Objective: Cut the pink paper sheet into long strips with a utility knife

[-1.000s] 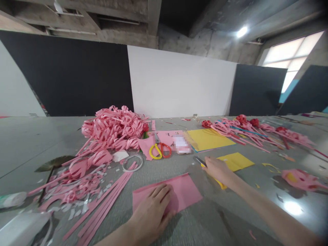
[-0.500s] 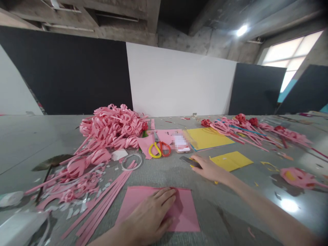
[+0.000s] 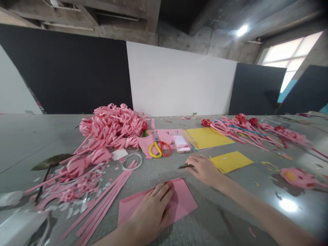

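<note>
My left hand (image 3: 153,208) lies on a pink paper sheet (image 3: 183,194), fingers stretched out over its folded upper edge. The sheet sits at a slant on the grey table. Over to the right, my right hand (image 3: 203,169) is closed around a dark utility knife (image 3: 185,166) with a bit of yellow on it. Its front end points left, and the rest is covered by my fingers. Just beyond that hand are scissors (image 3: 160,149) with one yellow and one red handle, and a phone (image 3: 182,144). A folded yellow paper (image 3: 232,162) is to its right.
Cut pink strips (image 3: 110,201) and a clear tape ring (image 3: 132,161) lie left of the sheet. Behind them rises a heap of curled pink paper flowers (image 3: 115,124). Yellow sheets (image 3: 208,137) and more paper flowers (image 3: 241,128) are farther back. A white box (image 3: 22,227) stands front left.
The pink sheet has turned counter-clockwise under my left hand, its right side swinging away from me. My right hand has turned the knife and shifted slightly left.
</note>
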The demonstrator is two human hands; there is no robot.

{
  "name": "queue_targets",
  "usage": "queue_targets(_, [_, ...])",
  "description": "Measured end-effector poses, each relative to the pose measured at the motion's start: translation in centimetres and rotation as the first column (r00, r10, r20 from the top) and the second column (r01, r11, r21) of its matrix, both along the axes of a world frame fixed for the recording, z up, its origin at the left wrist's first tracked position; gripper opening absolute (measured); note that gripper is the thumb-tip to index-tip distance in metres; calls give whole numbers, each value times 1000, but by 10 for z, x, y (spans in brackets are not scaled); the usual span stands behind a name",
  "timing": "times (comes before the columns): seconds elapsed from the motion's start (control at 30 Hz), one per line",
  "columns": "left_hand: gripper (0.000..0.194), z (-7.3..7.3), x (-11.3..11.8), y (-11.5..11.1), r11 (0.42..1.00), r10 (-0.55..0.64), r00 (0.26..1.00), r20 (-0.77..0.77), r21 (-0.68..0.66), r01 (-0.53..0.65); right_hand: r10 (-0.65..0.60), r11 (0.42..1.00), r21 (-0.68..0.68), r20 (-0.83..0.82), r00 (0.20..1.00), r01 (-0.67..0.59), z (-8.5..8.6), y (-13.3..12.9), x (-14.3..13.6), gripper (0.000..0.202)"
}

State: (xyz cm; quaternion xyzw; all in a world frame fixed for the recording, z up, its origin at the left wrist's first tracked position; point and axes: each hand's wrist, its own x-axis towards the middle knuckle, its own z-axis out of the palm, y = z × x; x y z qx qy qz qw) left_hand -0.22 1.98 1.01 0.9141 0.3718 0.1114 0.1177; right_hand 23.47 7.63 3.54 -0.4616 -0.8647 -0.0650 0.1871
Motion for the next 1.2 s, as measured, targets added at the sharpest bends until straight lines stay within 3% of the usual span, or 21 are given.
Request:
queue_targets(0.23, [51, -1, -1, 2, 1000, -12, 1000, 4, 25, 12, 32, 989, 129, 242, 970, -65, -17, -3, -10, 21])
queue_targets(0.7, [50, -1, -1, 2, 998, -41, 999, 17, 51, 40, 10, 985, 164, 246, 969, -51, -33, -1, -13, 20])
queue_targets(1.2, [50, -5, -2, 2, 997, -42, 998, 43, 63, 39, -44, 991, 135, 262, 964, 9, -30, -3, -19, 17])
